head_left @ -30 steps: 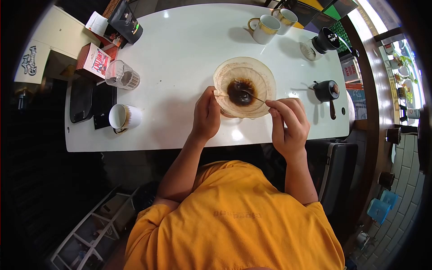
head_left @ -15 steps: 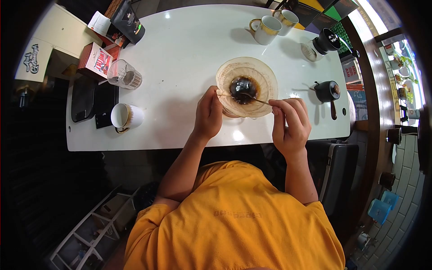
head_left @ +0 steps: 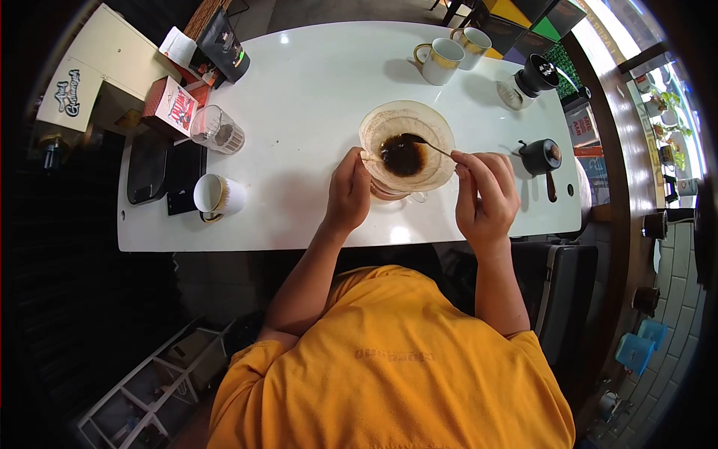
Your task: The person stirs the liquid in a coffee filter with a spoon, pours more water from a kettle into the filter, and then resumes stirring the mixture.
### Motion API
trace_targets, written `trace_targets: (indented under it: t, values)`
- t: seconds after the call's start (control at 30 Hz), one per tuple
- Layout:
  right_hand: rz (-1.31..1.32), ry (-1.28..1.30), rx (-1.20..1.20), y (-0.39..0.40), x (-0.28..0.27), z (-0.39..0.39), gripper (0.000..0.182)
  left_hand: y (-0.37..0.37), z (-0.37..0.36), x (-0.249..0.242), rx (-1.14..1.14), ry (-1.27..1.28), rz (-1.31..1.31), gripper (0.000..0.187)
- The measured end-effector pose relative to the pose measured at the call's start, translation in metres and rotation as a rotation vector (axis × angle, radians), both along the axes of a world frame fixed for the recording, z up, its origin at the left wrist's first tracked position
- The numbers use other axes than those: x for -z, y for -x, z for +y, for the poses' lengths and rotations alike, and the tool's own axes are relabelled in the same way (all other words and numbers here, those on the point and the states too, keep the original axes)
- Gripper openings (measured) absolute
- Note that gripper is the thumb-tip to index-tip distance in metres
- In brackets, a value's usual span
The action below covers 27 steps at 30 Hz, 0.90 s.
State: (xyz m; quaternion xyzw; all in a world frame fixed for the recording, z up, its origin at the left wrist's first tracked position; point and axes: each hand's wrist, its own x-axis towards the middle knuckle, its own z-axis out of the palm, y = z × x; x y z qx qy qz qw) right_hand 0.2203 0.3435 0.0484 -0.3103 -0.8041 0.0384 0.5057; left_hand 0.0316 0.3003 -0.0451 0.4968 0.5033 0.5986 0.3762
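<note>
One paper filter (head_left: pixel 441 135) sits open near the front edge of the white table (head_left: pixel 292 97), with dark, wet coffee (head_left: pixel 404 157) pooled at its bottom. And here's the left hand (head_left: pixel 349 188), fingers pressed together, pinching the filter's tab at the left rim. Over on the other side, the right hand (head_left: pixel 490 198) has thumb and forefinger pinched on the handle of a thin spoon (head_left: pixel 440 150), the remaining fingers curled; the spoon slants across the rim, its tip at the coffee's edge. Underneath, a clear handle (head_left: pixel 417 197) pokes out! Up at the far edge, two gold-rimmed mugs (head_left: pixel 443 66) stand close together. Right side, a small dark pot (head_left: pixel 540 157); left side, a glass (head_left: pixel 218 135) with a third mug (head_left: pixel 223 196) nearer the person.
</note>
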Motion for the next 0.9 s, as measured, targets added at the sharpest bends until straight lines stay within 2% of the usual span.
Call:
trace_targets:
  t: [0.17, 0.53, 0.9]
  values:
    - [-0.019, 0.018, 0.007, -0.001, 0.007, 0.003, 0.015, -0.001, 0.001, 0.002, -0.013, 0.013, -0.004, 0.026]
    - [0.188, 0.376, 0.011, -0.004, 0.021, -0.003, 0.008, -0.002, 0.001, 0.004, -0.033, 0.034, -0.016, 0.025]
    - [0.248, 0.411, -0.026, -0.008, 0.027, -0.019, 0.010, -0.003, 0.002, 0.006, -0.043, 0.038, -0.050, 0.026]
